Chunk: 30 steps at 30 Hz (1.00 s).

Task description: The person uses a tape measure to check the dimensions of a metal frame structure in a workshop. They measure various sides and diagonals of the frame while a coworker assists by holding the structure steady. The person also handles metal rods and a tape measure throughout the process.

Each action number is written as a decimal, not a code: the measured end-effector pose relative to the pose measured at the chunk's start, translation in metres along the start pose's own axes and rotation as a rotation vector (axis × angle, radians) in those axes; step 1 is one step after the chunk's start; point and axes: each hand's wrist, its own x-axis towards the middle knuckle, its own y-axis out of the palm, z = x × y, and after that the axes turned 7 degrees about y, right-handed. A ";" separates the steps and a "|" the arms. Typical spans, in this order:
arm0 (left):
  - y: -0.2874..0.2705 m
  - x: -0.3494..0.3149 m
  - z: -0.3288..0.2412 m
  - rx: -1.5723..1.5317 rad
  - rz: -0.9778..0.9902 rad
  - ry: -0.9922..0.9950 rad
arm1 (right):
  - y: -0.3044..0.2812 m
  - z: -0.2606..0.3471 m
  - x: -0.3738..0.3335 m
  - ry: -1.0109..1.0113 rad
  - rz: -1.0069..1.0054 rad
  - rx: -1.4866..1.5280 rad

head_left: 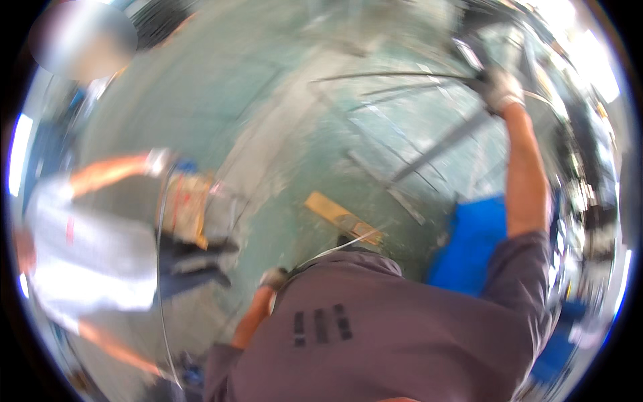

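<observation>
Motion blurs much of the view. My right hand [502,90], in a pale glove, reaches out to the upper right. Its fingers are closed at the top of a dark metal frame [442,144] with long thin bars that stands on the floor. By my left side, my gloved left hand [273,279] is closed low beside my shirt. A pale cord [335,249] runs across in front of me and passes at that hand. Exactly how the fingers wrap it is blurred.
On the left a co-worker [94,241] in a light shirt has a gloved hand at a printed sack [187,204]; a thin cable [161,268] hangs alongside. A yellowish board [341,218] lies on the green floor [194,100]. Something blue [469,244] sits by my right arm.
</observation>
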 end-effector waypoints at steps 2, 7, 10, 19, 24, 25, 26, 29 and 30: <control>-0.010 -0.008 -0.034 -0.024 -0.046 -0.051 | 0.016 0.005 0.027 -0.015 0.076 -0.131; -0.027 -0.067 -0.078 -0.152 -0.147 -0.114 | 0.146 -0.026 0.106 -0.229 0.005 -0.181; -0.019 -0.079 -0.077 -0.223 -0.175 -0.181 | 0.145 0.012 0.089 -0.289 0.015 -0.111; -0.006 -0.070 -0.011 -0.387 -0.214 -0.156 | 0.159 0.035 0.092 -0.443 -0.212 -0.311; -0.032 -0.072 0.025 -0.395 -0.293 -0.179 | 0.142 0.054 0.060 -0.340 -0.198 -0.418; -0.037 -0.070 0.030 -0.383 -0.310 -0.181 | 0.137 0.052 0.054 -0.286 -0.177 -0.448; -0.037 -0.068 0.036 -0.376 -0.334 -0.176 | 0.136 0.038 0.060 -0.235 -0.112 -0.447; -0.029 -0.066 0.068 -0.389 -0.372 -0.167 | 0.132 0.017 0.078 -0.227 -0.067 -0.379; -0.025 -0.065 0.078 -0.415 -0.362 -0.171 | 0.126 0.025 0.080 -0.208 -0.045 -0.355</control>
